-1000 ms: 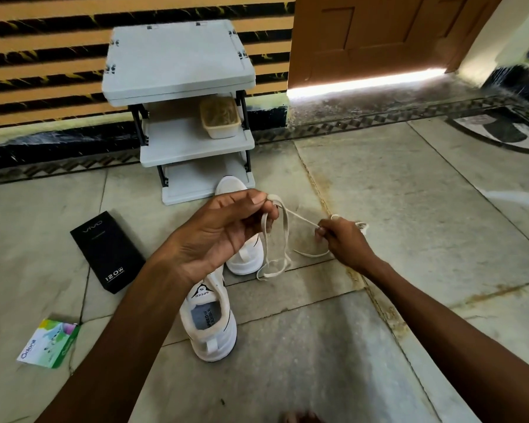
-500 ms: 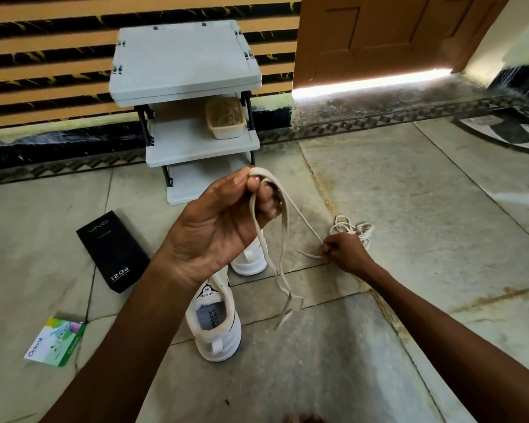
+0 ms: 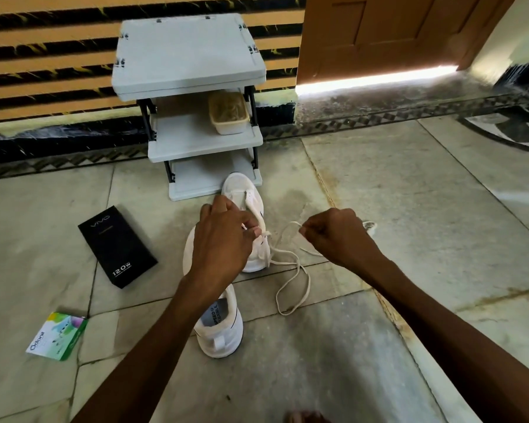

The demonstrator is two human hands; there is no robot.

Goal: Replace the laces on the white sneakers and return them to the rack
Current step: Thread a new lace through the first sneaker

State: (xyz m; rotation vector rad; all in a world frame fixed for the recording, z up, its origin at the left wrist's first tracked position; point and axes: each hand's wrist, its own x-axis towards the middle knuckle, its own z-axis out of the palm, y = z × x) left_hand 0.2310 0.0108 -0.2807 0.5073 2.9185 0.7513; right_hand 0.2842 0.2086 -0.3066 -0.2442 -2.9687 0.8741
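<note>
While both white sneakers stand on the tiled floor [image 3: 409, 209] in front of the rack [image 3: 187, 56], each lies lengthwise from the person toward it, toes to the rack and heels to the person. The near sneaker [image 3: 220, 331] sits closest, its insole reading "SPEED" and "FLEXIBLE"; the far sneaker [image 3: 248, 203] is just ahead and slightly right, its toe right by the rack's lowest shelf. A cream lace [image 3: 290, 270] runs from the far sneaker's side, loops over the floor to the right and rises again. The left hand [image 3: 223, 239] hangs over the far sneaker, thumb and fingers pinching the lace; its wrist hides the near sneaker's front. The right hand [image 3: 336, 236], fingers curled tight, pinches the lace's other stretch, with a small bundle of lace [image 3: 369, 225] on the floor just behind it. Left of the shoes lies a black box [image 3: 116, 245] marked "vivo" and "120W", nearer still a green packet [image 3: 57, 335] reading "Odonil". A tan tub [image 3: 228, 114] sits on the rack's middle shelf, a brown door [image 3: 379, 35] behind to the right
</note>
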